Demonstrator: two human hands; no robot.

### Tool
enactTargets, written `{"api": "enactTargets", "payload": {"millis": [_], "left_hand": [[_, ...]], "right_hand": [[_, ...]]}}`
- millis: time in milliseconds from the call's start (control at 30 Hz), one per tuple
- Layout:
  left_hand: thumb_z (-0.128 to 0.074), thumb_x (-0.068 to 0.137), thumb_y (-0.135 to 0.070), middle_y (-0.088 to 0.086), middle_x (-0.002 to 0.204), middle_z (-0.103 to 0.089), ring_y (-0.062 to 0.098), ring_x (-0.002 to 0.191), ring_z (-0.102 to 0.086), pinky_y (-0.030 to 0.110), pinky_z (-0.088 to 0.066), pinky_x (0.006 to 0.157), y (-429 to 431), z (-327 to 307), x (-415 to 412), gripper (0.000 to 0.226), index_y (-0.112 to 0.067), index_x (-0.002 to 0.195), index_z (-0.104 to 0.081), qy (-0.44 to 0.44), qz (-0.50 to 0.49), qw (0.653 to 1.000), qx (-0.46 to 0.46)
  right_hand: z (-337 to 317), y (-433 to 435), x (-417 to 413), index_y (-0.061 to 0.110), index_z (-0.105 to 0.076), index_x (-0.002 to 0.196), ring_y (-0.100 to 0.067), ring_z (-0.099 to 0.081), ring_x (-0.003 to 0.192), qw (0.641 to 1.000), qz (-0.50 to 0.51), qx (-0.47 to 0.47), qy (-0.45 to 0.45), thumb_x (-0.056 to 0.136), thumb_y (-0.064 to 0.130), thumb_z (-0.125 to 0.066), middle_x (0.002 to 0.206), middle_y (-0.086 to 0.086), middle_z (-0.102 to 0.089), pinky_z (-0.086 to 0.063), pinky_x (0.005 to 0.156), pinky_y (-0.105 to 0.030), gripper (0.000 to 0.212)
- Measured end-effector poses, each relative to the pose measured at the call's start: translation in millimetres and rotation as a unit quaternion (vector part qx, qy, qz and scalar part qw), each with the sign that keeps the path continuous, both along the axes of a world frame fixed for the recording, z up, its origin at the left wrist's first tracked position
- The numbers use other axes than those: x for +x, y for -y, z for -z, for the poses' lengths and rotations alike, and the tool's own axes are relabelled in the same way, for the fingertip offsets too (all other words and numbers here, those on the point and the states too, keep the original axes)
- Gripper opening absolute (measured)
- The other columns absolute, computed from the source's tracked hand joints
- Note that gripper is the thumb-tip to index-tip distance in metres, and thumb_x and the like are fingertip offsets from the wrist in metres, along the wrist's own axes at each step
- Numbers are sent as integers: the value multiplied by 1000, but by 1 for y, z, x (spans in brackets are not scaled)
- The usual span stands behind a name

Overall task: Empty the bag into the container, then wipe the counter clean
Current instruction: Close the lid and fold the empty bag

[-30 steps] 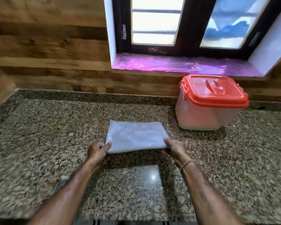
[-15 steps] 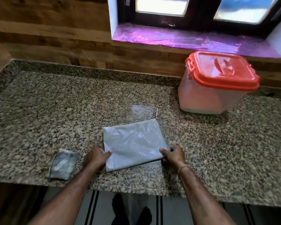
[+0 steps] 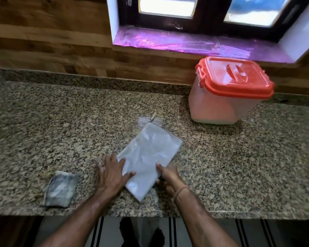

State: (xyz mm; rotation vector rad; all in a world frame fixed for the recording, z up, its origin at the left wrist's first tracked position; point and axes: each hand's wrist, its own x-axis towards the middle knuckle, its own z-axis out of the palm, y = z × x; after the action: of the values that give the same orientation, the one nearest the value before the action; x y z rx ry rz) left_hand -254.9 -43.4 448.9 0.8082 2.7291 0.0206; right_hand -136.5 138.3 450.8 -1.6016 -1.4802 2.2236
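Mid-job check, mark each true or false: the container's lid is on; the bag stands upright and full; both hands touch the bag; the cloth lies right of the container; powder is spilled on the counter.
1. The container has its red lid on: true.
2. The bag stands upright and full: false; it lies flat on the counter.
3. The left hand and the right hand both touch the bag: true.
4. The cloth lies right of the container: false; it lies far left, near the counter's front edge.
5. There is white powder just beyond the bag's far corner: true.
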Motion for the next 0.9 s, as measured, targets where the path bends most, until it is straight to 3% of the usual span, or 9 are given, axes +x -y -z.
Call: {"api": "enactTargets", "payload": {"millis": [100, 200, 233, 300, 367, 533, 633, 767, 900], "left_hand": [[-52, 88, -76, 3, 134, -51, 23, 131, -38, 49, -29, 109, -9, -8, -10, 57, -31, 123, -59, 22, -52, 997, 50], [-65, 87, -66, 5, 142, -53, 27, 130, -49, 47, -41, 104, -17, -11, -34, 70, -21, 140, -54, 111, -141, 977, 115], [-67, 88, -64, 4, 137, -59, 26, 121, -58, 42, -46, 96, -20, -14, -42, 67, -19, 137, -57, 140, -170, 965, 141], [-65, 92, -59, 2, 101, -67, 18, 83, -64, 30, -49, 76, -21, -13, -60, 44, -17, 103, -65, 219, -180, 943, 172], [-62, 97, -52, 4, 76, -56, 17, 62, -51, 31, -49, 63, -21, -13, -72, 42, -16, 78, -53, 347, -188, 895, 208], [-69, 81, -51, -4, 62, -48, 9, 48, -37, 23, -37, 38, -9, -12, -78, 49, -8, 101, -57, 556, -274, 752, 223], [-75, 79, -43, -5, 63, -48, 3, 43, -37, 17, -31, 32, -9, -13, -80, 46, -9, 105, -55, 591, -306, 701, 257], [-74, 85, -46, 0, 57, -59, 8, 49, -44, 17, -39, 34, -11, -21, -87, 52, -6, 111, -55, 575, -328, 701, 264], [-73, 89, -42, 17, 77, -75, 18, 52, -69, 25, -51, 39, -17, -38, -80, 48, -2, 110, -57, 533, -348, 689, 345]], "right_hand": [[1, -9, -6, 9, -73, 110, -31, -75, 93, 994, -37, 88, 54, 95, 23, -68, 106, -12, -79, -62, 88, -52, 21], [-10, -19, -6, 17, -71, 97, -31, -75, 94, 987, -99, 110, 64, 99, 24, -64, 107, -13, -78, -61, 91, -52, 10], [-14, -22, -6, 15, -70, 97, -31, -75, 95, 988, -116, 93, 39, 101, 22, -62, 107, -14, -77, -61, 90, -51, 11], [-26, -25, -5, 10, -68, 99, -21, -76, 84, 986, -151, 69, -8, 103, 21, -59, 101, -12, -76, -64, 76, -37, 14], [-36, -28, -1, 4, -66, 105, -8, -73, 66, 983, -171, 51, -38, 104, 19, -56, 91, -5, -73, -56, 56, -20, 19], [-39, -41, 5, -1, -66, 111, -7, -61, 53, 982, -172, 55, -48, 101, 26, -61, 88, -6, -72, -48, 45, -19, 29], [-43, -46, 4, 2, -66, 103, -9, -60, 53, 977, -205, 52, -13, 98, 28, -65, 84, -7, -73, -51, 47, -21, 27], [-51, -46, -4, 0, -64, 100, -10, -56, 49, 970, -236, 51, 23, 89, 35, -72, 71, -5, -69, -47, 41, -19, 38], [-54, -39, -20, 2, -61, 100, -26, -74, 69, 995, -70, -54, -41, 95, 22, -68, 89, -18, -65, -64, 57, -29, 22]]}}
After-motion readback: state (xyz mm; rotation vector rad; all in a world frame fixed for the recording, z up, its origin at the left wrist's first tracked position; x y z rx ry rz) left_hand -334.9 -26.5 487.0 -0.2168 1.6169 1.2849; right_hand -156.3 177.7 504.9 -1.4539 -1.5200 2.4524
